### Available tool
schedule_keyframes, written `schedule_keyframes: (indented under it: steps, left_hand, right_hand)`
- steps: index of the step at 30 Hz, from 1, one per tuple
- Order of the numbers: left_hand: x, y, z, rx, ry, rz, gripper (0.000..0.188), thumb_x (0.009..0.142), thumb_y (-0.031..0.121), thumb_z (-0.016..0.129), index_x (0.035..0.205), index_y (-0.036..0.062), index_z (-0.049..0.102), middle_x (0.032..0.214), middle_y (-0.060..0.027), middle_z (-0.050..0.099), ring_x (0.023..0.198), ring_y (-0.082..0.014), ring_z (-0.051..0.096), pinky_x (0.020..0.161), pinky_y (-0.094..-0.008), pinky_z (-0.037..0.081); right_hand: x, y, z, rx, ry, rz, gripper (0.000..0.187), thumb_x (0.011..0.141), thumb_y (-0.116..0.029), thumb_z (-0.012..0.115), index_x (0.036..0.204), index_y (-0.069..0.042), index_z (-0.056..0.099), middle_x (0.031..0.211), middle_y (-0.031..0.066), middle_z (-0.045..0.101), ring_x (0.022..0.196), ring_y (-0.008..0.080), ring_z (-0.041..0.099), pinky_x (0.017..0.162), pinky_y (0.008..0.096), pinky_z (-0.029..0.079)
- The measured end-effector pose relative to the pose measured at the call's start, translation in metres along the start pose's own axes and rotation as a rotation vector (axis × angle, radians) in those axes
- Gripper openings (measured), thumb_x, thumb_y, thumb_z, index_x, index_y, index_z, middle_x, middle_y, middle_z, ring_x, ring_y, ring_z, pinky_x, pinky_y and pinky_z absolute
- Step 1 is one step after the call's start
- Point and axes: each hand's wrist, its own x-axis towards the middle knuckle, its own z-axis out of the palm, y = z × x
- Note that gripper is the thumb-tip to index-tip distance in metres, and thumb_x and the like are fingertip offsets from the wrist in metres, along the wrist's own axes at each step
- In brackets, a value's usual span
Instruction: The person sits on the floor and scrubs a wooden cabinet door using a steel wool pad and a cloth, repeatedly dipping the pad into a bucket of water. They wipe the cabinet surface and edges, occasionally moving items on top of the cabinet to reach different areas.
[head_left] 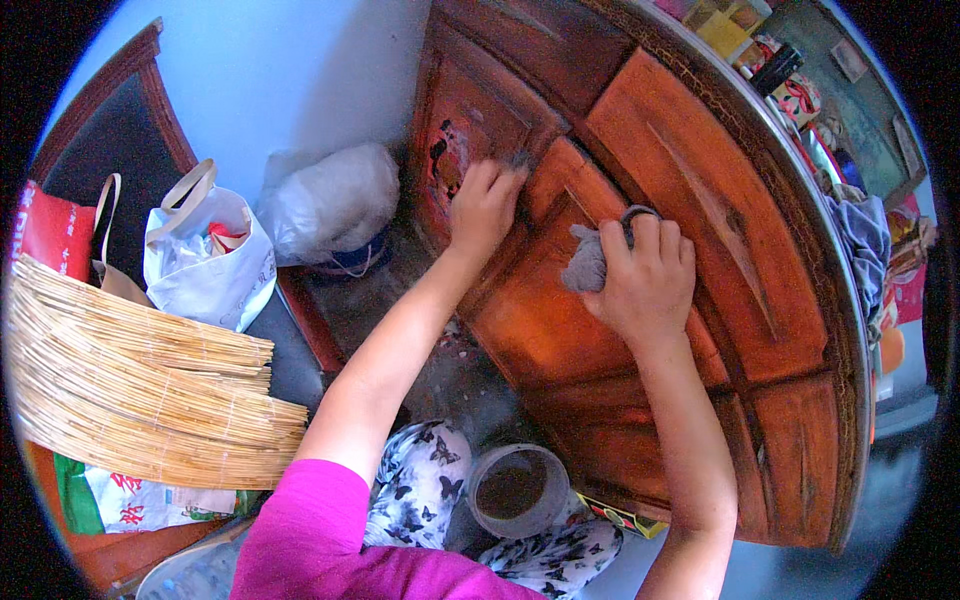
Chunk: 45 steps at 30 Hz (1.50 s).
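Apparently the wiping is partway done: I see the right hand [652, 285] pinching a grey cloth [585, 262] over the wooden cabinet [540, 330] before both hands, pale streaks [727, 220] rightward perhaps uncleaned, the left hand's [484, 210] grip unclear.

One person's two hands, a left hand [485, 205] and a right hand [650, 275], share a crowded corner with one wooden cabinet [720, 200]. Cloths number two: one gray cloth [585, 264] and one blue-gray cloth [866, 235]. Buckets also make two, one translucent bucket [548, 510] and one blue bucket [345, 258]. Bags include one red bag [55, 235], one white bag [215, 265] and one clear plastic bag [335, 200]. Two patterned trouser legs [420, 480] and one dark chair back [115, 140] complete the tally. Reed mats [150, 375] (layered too closely) and small articles [778, 70] on the cabinet resist exact counting.
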Motion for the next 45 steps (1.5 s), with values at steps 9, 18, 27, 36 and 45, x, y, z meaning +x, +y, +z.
schedule_keyframes:
  steps: [9,18,27,36,45]
  left_hand:
    - [0.055,0.015,-0.017,-0.247,0.033,-0.054,0.02,0.086,0.006,0.072,0.106,0.0109,0.072,0.106,-0.011,0.066,0.098,-0.034,0.065,0.082,-0.0417,0.054]
    - [-0.022,-0.031,-0.018,0.001,-0.299,0.063,0.021,0.082,0.004,0.07,0.101,0.0119,0.072,0.102,-0.009,0.065,0.097,-0.0328,0.063,0.081,-0.0417,0.055]
    - [0.072,0.011,0.004,-0.33,0.1,-0.005,0.014,0.086,0.008,0.075,0.099,0.0086,0.072,0.1,-0.0111,0.065,0.098,-0.0338,0.063,0.083,-0.0421,0.053]
    - [-0.017,-0.024,-0.021,-0.186,-0.215,-0.133,0.016,0.086,0.009,0.074,0.102,0.0083,0.07,0.1,-0.0117,0.064,0.1,-0.0343,0.063,0.082,-0.0423,0.053]
    - [0.062,0.01,0.003,-0.246,0.051,0.005,0.017,0.085,0.007,0.074,0.101,0.0103,0.069,0.1,-0.0121,0.061,0.1,-0.0349,0.062,0.084,-0.0441,0.053]
  right_hand:
    - [0.0,0.009,0.002,-0.072,0.002,0.015,0.056,0.055,-0.033,0.087,0.104,-0.018,0.063,0.102,0.0076,0.054,0.095,0.0304,0.055,0.079,0.0446,0.045]
    - [0.005,0.011,0.008,-0.062,0.074,-0.008,0.058,0.049,-0.034,0.088,0.096,-0.018,0.059,0.097,0.007,0.053,0.092,0.0297,0.056,0.075,0.0445,0.048]
    - [0.004,0.008,0.006,-0.098,-0.029,0.013,0.055,0.059,-0.038,0.086,0.105,-0.019,0.064,0.103,0.0077,0.055,0.097,0.031,0.055,0.08,0.0458,0.046]
    - [0.003,0.004,0.008,-0.109,-0.02,0.026,0.057,0.058,-0.037,0.087,0.107,-0.02,0.064,0.105,0.0072,0.056,0.099,0.031,0.055,0.082,0.0455,0.046]
    - [0.005,0.005,0.011,-0.102,-0.033,0.022,0.056,0.058,-0.034,0.087,0.107,-0.02,0.064,0.106,0.008,0.057,0.1,0.0317,0.055,0.084,0.0458,0.047]
